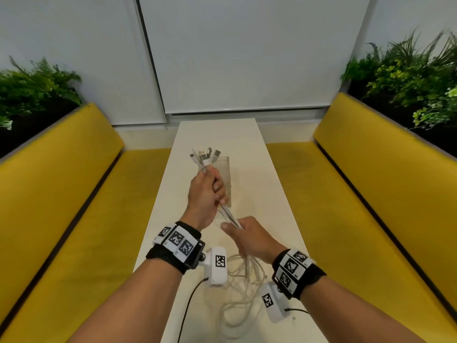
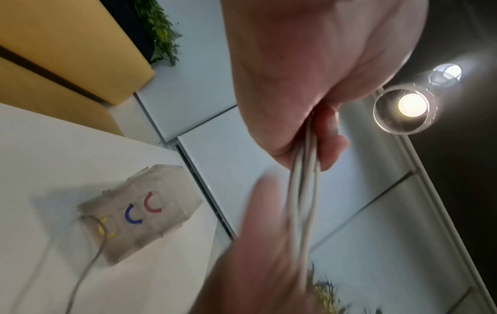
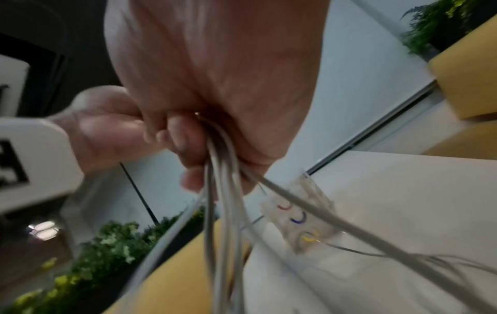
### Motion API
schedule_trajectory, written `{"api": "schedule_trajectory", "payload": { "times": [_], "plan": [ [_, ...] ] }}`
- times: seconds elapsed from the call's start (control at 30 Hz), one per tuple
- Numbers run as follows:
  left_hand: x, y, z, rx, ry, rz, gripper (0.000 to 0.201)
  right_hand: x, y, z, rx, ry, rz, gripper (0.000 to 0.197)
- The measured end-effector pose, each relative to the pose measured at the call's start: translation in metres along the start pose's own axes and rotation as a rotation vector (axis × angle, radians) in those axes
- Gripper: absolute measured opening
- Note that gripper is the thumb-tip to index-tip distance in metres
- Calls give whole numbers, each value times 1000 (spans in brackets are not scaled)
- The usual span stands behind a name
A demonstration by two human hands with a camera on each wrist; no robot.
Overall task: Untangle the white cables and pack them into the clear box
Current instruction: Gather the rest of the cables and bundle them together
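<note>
1. Cables (image 1: 231, 216) ran taut from the left hand (image 1: 205, 194), fisted below the plugs, down to the right hand (image 1: 249, 240), which gripped them.
2. Clear box (image 1: 226, 179) lay on the table (image 1: 247, 134) just beyond the left hand, the nearer one.

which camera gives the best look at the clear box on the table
The left wrist view: the clear box sits unobstructed on the table, with red, blue and yellow clips visible inside. The right wrist view shows it blurred behind the white cables. In the head view the left hand hides much of it.
</note>
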State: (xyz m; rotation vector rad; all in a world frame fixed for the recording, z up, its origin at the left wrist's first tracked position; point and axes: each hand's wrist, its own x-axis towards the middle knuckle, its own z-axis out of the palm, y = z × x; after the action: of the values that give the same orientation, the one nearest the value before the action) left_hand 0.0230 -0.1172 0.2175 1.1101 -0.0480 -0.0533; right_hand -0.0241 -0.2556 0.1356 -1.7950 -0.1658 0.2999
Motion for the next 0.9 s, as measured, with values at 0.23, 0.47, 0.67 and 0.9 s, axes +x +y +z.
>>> {"api": "schedule_trajectory", "payload": {
  "times": [0.23, 0.47, 0.67, 0.9],
  "plan": [
    [10, 8, -16, -81, 90, 26, 41, -17, 56, -4, -127, 53, 95, 56],
    [22, 0, -40, -196, 353, 68, 38, -29, 36, -25, 227, 5, 71, 42],
    [17, -12, -33, 492, 177, 171, 30, -25, -4, -37, -325, -99, 16, 42],
    [9, -35, -21, 767, -167, 116, 66, -7, -68, -44, -594, -309, 170, 46]
  ]
}}
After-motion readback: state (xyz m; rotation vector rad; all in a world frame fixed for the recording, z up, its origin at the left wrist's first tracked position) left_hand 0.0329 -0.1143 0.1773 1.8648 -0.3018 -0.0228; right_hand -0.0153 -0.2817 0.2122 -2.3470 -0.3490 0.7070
